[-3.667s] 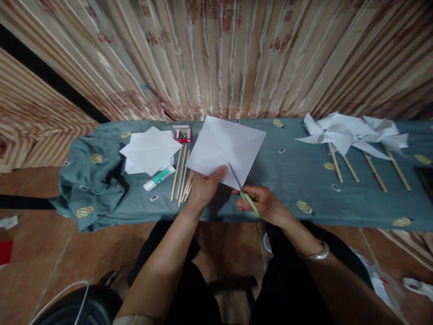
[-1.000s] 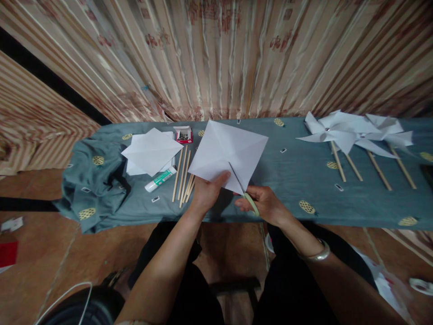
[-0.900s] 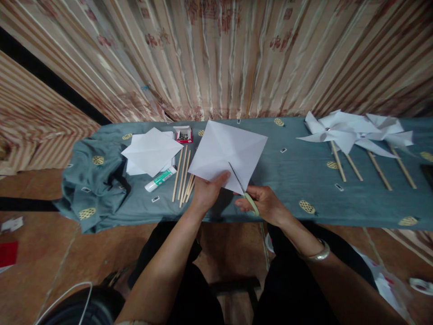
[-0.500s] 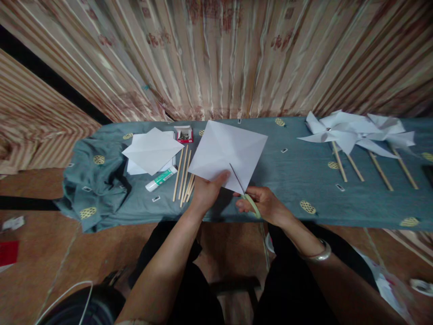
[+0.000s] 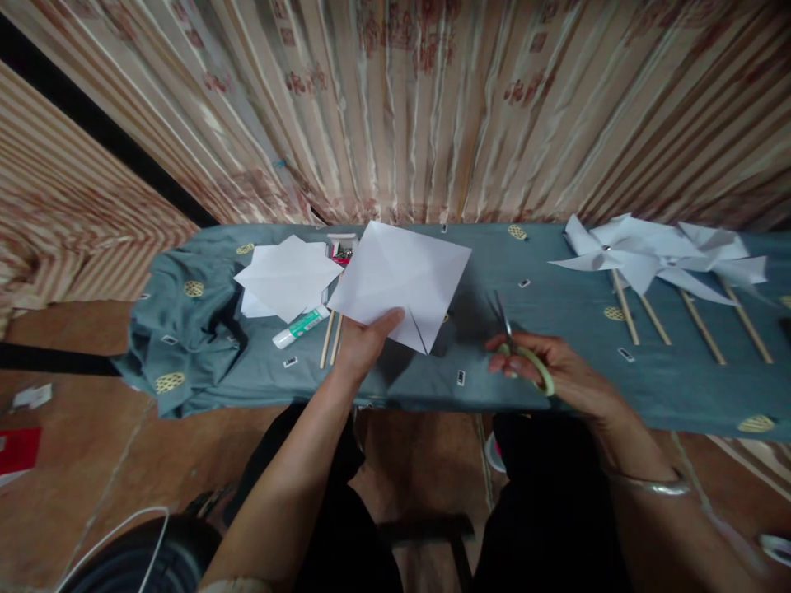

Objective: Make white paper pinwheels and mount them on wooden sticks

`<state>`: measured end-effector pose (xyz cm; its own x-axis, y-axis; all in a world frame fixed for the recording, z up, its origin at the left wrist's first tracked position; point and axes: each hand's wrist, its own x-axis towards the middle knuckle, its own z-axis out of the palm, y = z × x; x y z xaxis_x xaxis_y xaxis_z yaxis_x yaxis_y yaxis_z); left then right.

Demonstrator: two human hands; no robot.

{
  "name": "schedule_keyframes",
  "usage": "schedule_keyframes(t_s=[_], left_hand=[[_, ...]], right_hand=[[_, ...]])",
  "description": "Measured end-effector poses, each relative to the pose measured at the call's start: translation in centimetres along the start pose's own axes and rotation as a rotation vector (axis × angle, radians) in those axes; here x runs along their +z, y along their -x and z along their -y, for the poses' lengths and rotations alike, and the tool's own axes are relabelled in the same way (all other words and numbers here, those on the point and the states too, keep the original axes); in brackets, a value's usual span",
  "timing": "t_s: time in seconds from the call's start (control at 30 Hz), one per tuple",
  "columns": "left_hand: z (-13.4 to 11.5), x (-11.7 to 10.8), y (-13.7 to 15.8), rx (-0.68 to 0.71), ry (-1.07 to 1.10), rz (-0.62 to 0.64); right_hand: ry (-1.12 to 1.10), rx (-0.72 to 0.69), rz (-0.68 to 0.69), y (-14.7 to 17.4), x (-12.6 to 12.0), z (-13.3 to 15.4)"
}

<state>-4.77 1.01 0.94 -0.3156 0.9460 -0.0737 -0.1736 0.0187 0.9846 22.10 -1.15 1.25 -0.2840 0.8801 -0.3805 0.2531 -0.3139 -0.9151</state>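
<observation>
My left hand (image 5: 366, 342) pinches a white square sheet of paper (image 5: 401, 276) near its lower left edge, thumb on top and fingers hidden underneath. Crossing fold lines mark the sheet, and a slit runs inward from its bottom corner. Off to the right of the paper, my right hand (image 5: 544, 362) is closed around the pale green handles of a pair of scissors (image 5: 525, 358). The scissors' blades point up and away from me, slightly apart, and do not touch the paper.
On the cloth-covered table (image 5: 494, 379), left, lie paper sheets (image 5: 287, 276), a glue stick (image 5: 301, 327), wooden sticks (image 5: 327, 339) and a small red-and-white box (image 5: 342, 247) of metal bits. Several paper pinwheels (image 5: 636, 247) on sticks lie at right. A curtain (image 5: 420, 123) hangs behind.
The scissors have come out of the sheet's bottom corner and moved right with my right hand, leaving a slit in view. The paper has shifted slightly left in my left hand.
</observation>
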Motion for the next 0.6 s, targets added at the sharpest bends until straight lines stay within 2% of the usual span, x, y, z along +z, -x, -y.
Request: schedule_keyframes(t_s=[0.1, 0.23, 0.4, 0.6], left_hand=[[0.5, 0.0, 0.3, -0.046, -0.064, 0.052], [1.2, 0.3, 0.6, -0.109, -0.144, 0.166], [1.1, 0.7, 0.9, -0.142, -0.202, 0.36], [0.4, 0.8, 1.1, -0.203, -0.253, 0.367]], right_hand=[[-0.137, -0.168, -0.301, -0.8, -0.2, -0.2], [-0.246, -0.26, -0.474, -2.0, 0.5, 0.3], [-0.264, -0.208, -0.467, -2.4, 0.9, 0.7], [-0.286, -0.105, -0.391, -2.5, 1.7, 0.9]])
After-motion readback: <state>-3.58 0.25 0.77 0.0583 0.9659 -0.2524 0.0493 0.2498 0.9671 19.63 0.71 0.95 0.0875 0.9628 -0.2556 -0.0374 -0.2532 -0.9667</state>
